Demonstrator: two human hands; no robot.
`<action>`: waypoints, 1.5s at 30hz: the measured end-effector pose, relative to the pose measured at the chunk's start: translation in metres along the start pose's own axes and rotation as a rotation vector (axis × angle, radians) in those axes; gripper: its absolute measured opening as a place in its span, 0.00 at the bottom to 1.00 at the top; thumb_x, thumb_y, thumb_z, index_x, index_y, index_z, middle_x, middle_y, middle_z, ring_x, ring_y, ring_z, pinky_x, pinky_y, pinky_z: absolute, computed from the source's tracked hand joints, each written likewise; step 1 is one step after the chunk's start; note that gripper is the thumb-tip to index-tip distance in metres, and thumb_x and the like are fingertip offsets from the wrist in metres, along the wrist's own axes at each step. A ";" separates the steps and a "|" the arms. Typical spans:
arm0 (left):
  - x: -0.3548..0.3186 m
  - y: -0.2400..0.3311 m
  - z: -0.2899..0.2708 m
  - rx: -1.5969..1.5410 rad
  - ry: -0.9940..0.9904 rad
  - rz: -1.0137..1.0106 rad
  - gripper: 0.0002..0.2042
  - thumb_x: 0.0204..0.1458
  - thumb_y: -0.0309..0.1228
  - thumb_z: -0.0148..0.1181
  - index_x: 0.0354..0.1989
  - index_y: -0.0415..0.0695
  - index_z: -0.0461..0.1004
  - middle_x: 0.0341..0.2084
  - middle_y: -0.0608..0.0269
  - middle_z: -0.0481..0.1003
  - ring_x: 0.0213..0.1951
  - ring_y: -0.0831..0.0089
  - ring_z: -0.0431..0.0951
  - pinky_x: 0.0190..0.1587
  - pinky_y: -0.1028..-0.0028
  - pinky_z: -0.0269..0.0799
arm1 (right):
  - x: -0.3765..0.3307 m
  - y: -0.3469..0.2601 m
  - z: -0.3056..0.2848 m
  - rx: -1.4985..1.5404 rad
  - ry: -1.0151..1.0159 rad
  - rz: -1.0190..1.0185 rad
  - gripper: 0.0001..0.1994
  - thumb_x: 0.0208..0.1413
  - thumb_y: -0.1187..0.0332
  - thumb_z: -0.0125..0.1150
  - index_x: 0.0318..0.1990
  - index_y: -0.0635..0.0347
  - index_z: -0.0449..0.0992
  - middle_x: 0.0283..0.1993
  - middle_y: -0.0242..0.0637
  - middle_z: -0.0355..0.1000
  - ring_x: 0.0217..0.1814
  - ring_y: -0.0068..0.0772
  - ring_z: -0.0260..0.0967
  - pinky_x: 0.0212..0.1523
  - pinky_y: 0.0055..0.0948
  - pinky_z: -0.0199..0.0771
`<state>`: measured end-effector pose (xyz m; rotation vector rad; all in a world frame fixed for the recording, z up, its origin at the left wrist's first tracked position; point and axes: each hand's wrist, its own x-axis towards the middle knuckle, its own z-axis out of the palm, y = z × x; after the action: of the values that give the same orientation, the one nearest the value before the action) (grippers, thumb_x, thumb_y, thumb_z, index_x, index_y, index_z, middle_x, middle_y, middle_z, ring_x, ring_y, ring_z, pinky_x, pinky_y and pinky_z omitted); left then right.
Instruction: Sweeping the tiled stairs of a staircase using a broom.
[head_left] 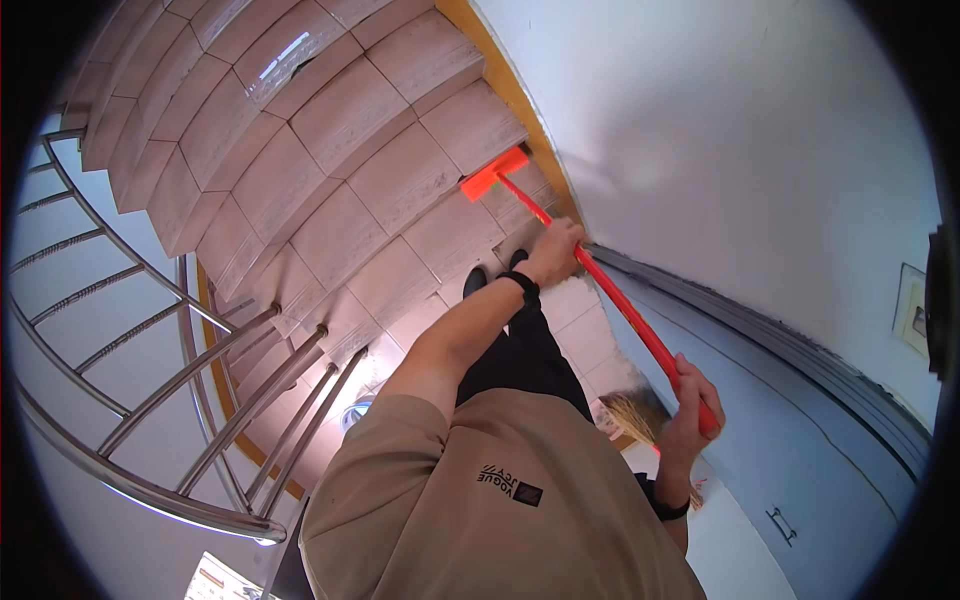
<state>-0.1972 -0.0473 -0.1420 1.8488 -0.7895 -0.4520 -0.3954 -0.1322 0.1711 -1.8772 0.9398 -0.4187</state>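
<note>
Red and long, the mop handle runs between both hands: the left hand is closed round it lower down, the right hand closed round its upper end, and the orange mop head rests on a tiled step beyond the left hand. By the look of it the steps further down are not yet reached. Just right of the hands a white wall leaves little room, while the metal railing stands well apart to the left.

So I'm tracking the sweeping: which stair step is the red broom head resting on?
The red broom head rests on the step just below the person's shoes, at its wall-side end.
</note>
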 end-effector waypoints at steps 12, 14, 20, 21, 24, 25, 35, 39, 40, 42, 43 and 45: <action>-0.056 -0.018 0.020 -0.033 -0.363 0.129 0.08 0.46 0.30 0.62 0.29 0.41 0.70 0.33 0.49 0.71 0.41 0.48 0.69 0.43 0.56 0.66 | -0.048 -0.049 -0.002 -0.262 -0.503 -0.379 0.08 0.42 0.84 0.63 0.32 0.68 0.77 0.40 0.52 0.77 0.47 0.51 0.78 0.50 0.35 0.76; -0.058 -0.014 0.008 0.013 -0.581 0.116 0.07 0.46 0.28 0.62 0.29 0.41 0.70 0.32 0.50 0.71 0.41 0.48 0.69 0.43 0.56 0.66 | -0.055 -0.049 -0.001 -0.260 -0.499 -0.415 0.08 0.43 0.84 0.62 0.33 0.68 0.77 0.40 0.52 0.77 0.47 0.51 0.78 0.50 0.35 0.77; -0.056 0.029 -0.010 -0.114 0.004 0.108 0.08 0.49 0.28 0.63 0.28 0.42 0.68 0.30 0.52 0.70 0.37 0.51 0.71 0.39 0.60 0.68 | -0.065 -0.050 0.018 -0.164 -0.233 -0.434 0.08 0.46 0.85 0.61 0.35 0.68 0.76 0.41 0.51 0.78 0.47 0.48 0.79 0.48 0.33 0.77; -0.057 0.036 -0.010 -0.102 -0.009 0.092 0.08 0.49 0.28 0.63 0.28 0.42 0.68 0.30 0.52 0.70 0.37 0.51 0.71 0.39 0.60 0.68 | -0.064 -0.052 0.022 -0.155 -0.160 -0.458 0.06 0.48 0.85 0.60 0.35 0.68 0.76 0.42 0.50 0.78 0.47 0.45 0.79 0.49 0.32 0.77; -0.057 0.042 -0.009 -0.142 0.223 0.101 0.10 0.50 0.30 0.63 0.28 0.41 0.68 0.28 0.52 0.69 0.34 0.52 0.71 0.37 0.61 0.68 | -0.060 -0.061 0.040 -0.260 -0.263 -0.527 0.09 0.45 0.82 0.66 0.36 0.67 0.76 0.41 0.49 0.78 0.44 0.44 0.79 0.46 0.31 0.78; -0.055 0.038 -0.011 -0.131 0.173 0.072 0.10 0.51 0.30 0.62 0.28 0.40 0.67 0.28 0.52 0.68 0.34 0.52 0.71 0.37 0.61 0.68 | -0.057 -0.064 0.047 -0.262 -0.266 -0.536 0.09 0.45 0.82 0.66 0.36 0.67 0.76 0.41 0.49 0.78 0.44 0.44 0.79 0.46 0.31 0.78; -0.023 -0.016 -0.033 -1.463 -0.138 -0.686 0.05 0.52 0.24 0.53 0.26 0.48 0.65 0.22 0.67 0.66 0.27 0.74 0.71 0.31 0.67 0.72 | -0.026 -0.082 0.125 -0.311 -0.468 -0.812 0.11 0.41 0.79 0.64 0.35 0.63 0.75 0.38 0.46 0.76 0.35 0.48 0.77 0.36 0.34 0.78; -0.080 -0.006 -0.021 -1.517 -0.228 -0.617 0.06 0.52 0.26 0.56 0.26 0.45 0.65 0.21 0.63 0.67 0.27 0.69 0.72 0.31 0.66 0.70 | -0.036 -0.089 0.119 -0.354 -0.740 -0.738 0.09 0.39 0.81 0.61 0.31 0.62 0.75 0.33 0.43 0.76 0.37 0.48 0.78 0.35 0.34 0.78; -0.091 0.003 -0.011 -0.935 -0.004 -0.286 0.07 0.53 0.26 0.57 0.26 0.44 0.65 0.21 0.61 0.67 0.26 0.65 0.71 0.30 0.65 0.69 | -0.039 -0.091 0.116 -0.360 -0.753 -0.709 0.10 0.39 0.82 0.60 0.31 0.61 0.75 0.32 0.42 0.76 0.39 0.48 0.78 0.35 0.34 0.79; -0.106 0.014 -0.002 -0.341 0.214 0.035 0.08 0.53 0.27 0.58 0.26 0.43 0.65 0.21 0.59 0.67 0.26 0.62 0.71 0.30 0.63 0.68 | -0.044 -0.094 0.102 -0.302 -0.695 -0.720 0.10 0.39 0.82 0.60 0.32 0.62 0.75 0.33 0.42 0.77 0.40 0.48 0.79 0.36 0.34 0.79; -0.107 0.018 0.001 -0.293 0.197 0.062 0.09 0.53 0.27 0.59 0.26 0.42 0.65 0.21 0.56 0.66 0.26 0.60 0.70 0.30 0.63 0.66 | -0.044 -0.095 0.095 -0.251 -0.657 -0.735 0.10 0.39 0.83 0.59 0.32 0.62 0.76 0.34 0.42 0.77 0.41 0.48 0.79 0.36 0.34 0.79; -0.097 0.021 0.003 -0.243 0.183 0.093 0.09 0.53 0.27 0.60 0.25 0.41 0.65 0.21 0.54 0.65 0.25 0.57 0.69 0.30 0.63 0.65 | -0.048 -0.095 0.081 -0.256 -0.668 -0.707 0.11 0.39 0.84 0.58 0.32 0.63 0.76 0.36 0.43 0.77 0.45 0.50 0.78 0.39 0.35 0.79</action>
<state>-0.2746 0.0133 -0.1287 1.5951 -0.6624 -0.2999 -0.3342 -0.0242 0.2202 -2.3334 -0.1416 -0.0498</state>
